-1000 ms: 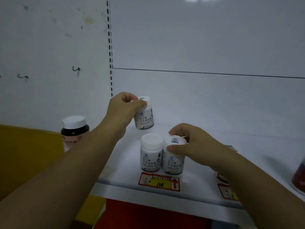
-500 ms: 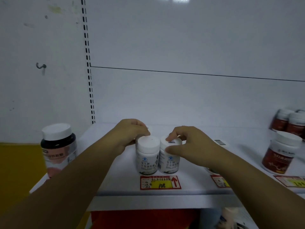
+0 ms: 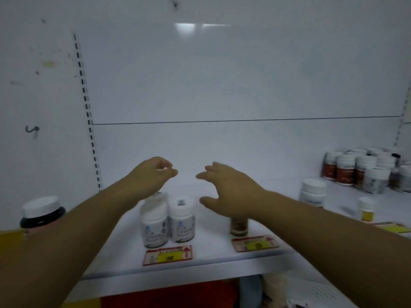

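Both my arms reach forward over a white shelf [image 3: 211,252]. My left grip [image 3: 153,174] hovers in the air, fingers loosely curled, thumb and forefinger tips close together, with nothing in it. My right grip [image 3: 226,192] hovers beside it, wide open, fingers spread and thumb held low, also empty. The two grips are near each other but apart, with bare back wall showing between them.

Below my left grip, slightly toward my right one, two bottles stand upright side by side and touching: the left white bottle [image 3: 154,225] and the right white bottle [image 3: 181,223], which has a small dark sticker on its cap. Behind the left one, under my left wrist, a third white bottle [image 3: 156,196] shows only in part and is blurred. Neither grip touches any of them. In front of the pair, nearer to me, a red and yellow price tag [image 3: 168,255] lies flat on the shelf.

Under the palm of my right grip stands a small brown bottle [image 3: 239,227]. Its top is hidden by my hand, so I cannot tell if they touch. A second price tag [image 3: 255,243] lies just in front of it.

Well beyond my left forearm stands a dark jar [image 3: 41,215] with a white lid. Out past my right grip are a white-capped bottle [image 3: 312,193], a small yellow-labelled bottle [image 3: 367,211] and, further back, a cluster of red-labelled bottles [image 3: 345,170].
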`<state>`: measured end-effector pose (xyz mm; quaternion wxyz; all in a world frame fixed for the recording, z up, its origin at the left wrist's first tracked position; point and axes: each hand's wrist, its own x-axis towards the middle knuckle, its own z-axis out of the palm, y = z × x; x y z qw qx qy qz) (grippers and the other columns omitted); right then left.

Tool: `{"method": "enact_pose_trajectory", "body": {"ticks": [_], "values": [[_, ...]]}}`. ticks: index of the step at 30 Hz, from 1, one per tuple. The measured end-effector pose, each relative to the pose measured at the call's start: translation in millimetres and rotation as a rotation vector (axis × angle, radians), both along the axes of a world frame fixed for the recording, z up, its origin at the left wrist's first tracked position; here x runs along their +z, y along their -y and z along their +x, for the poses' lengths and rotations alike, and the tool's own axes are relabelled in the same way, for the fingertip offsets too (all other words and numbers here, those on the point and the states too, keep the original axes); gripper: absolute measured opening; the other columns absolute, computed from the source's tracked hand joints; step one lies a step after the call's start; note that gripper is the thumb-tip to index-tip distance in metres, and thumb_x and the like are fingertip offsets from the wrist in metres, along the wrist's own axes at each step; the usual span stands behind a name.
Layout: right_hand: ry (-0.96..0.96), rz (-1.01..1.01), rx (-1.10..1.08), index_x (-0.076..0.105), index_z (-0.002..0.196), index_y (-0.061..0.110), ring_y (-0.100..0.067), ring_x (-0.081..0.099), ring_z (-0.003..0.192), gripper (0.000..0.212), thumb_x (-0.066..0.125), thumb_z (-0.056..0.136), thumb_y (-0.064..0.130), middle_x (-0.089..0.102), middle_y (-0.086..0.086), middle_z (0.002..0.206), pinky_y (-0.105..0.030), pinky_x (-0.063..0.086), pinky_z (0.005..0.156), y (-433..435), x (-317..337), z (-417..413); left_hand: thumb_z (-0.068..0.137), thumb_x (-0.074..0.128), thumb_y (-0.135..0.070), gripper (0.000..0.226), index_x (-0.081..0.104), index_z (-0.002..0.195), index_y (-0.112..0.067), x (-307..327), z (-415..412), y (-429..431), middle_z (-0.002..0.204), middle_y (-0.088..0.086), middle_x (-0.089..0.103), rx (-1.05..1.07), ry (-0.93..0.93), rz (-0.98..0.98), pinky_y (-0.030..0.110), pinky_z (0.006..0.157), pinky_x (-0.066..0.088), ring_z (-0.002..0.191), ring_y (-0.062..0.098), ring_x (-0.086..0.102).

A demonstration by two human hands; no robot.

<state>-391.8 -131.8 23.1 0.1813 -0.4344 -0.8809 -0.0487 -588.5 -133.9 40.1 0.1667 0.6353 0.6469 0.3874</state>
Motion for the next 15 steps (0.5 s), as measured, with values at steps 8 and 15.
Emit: {"method": "enact_pose_trajectory", "body": {"ticks": [8, 15], "values": [[0.260, -0.057, -0.286, 0.019, 0.150, 0.021, -0.025, 0.004, 0.148, 0.073, 0.041, 0.090, 0.057, 0.014, -0.008, 0.160, -0.044, 0.007, 0.119, 1.1, 28.8, 138.9, 0.088, 0.039, -0.062, 0.070, 0.026, 0.147, -0.026, 41.4, 136.9, -4.2, 0.157, -0.001, 0.025, -0.203, -0.670, -0.205, 0.038, 0.115, 0.021, 0.141, 0.022, 0.030], [0.251, -0.055, -0.357, 0.019, 0.149, 0.021, -0.026, 0.005, 0.148, 0.070, 0.038, 0.092, 0.056, 0.015, -0.009, 0.159, -0.046, 0.010, 0.119, 39.2, 21.3, 256.1, 0.091, 0.029, -0.062, 0.069, 0.018, 0.149, -0.029, 29.2, 276.6, 2.5, 0.161, 0.001, 0.008, -0.340, -0.725, -0.046, 0.048, 0.119, 0.005, 0.148, 0.021, -0.002]]}}
